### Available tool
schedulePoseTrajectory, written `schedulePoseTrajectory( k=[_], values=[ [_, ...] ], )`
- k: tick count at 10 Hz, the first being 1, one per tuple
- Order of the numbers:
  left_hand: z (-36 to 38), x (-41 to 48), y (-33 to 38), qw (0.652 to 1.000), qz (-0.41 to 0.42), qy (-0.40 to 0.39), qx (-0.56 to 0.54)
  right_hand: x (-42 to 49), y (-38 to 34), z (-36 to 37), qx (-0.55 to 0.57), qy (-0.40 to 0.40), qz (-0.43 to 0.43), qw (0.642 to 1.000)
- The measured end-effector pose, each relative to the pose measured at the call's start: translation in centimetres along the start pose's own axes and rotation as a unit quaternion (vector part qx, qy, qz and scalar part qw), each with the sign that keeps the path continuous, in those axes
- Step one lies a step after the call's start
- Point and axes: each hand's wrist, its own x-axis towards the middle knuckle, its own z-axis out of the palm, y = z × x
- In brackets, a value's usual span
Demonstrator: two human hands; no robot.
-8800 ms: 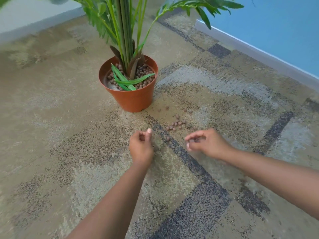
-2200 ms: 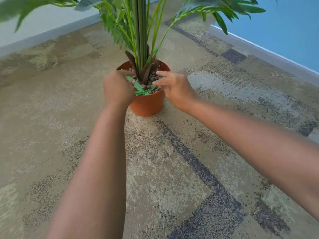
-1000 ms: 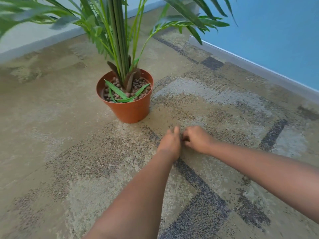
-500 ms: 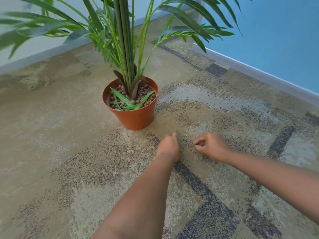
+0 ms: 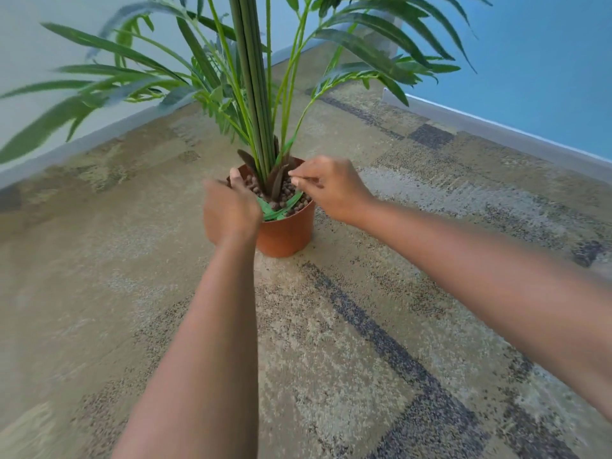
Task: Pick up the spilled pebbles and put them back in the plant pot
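Left hand (image 5: 230,212) first: we see its back, held over the near-left rim of the pot (image 5: 286,231), fingers curled downward and one fingertip raised near the far-left rim. Palm faces away from us, so we cannot tell whether it grips anything or is loose. It is a little blurred.

Right hand (image 5: 332,188) sits over the right side of the pot, thumb and forefinger pinched together just above the pebbles (image 5: 286,190). Whatever lies in the pinch is too small to make out; we cannot tell if a pebble is in it. The remaining fingers are folded under.

Between the hands we see the pot's top: brown pebbles fill it around the base of the plant (image 5: 255,94). Two short green leaves lie across the pebbles at the near side. Dark brown sheaths stand at the stem base. The stems rise straight up and out of view; long fronds spread left and right above the hands.

The pot is terracotta-coloured, upright, standing on the carpet (image 5: 331,326). We find no loose pebbles on the carpet in view; its speckled pattern of tan, grey and dark bands makes small things hard to spot.

Beyond the pot, a pale wall (image 5: 49,14) runs along the carpet's far-left edge and a blue wall (image 5: 546,61) with a white skirting along the far-right edge; the two edges converge behind the plant.
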Motion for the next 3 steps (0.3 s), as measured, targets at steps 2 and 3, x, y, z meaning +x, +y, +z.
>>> schedulePoseTrajectory(
  k=[2, 3],
  values=[
    [-0.2, -0.9, -2.6, 0.994, -0.027, 0.017, -0.101, -2.4, 1.4, -0.6, -0.009, 0.001, 0.070, 0.997],
    [-0.6, -4.8, -3.1, 0.992, -0.049, -0.006, -0.117, -5.0, 1.5, -3.1, 0.022, 0.087, 0.219, 0.972]
  ],
)
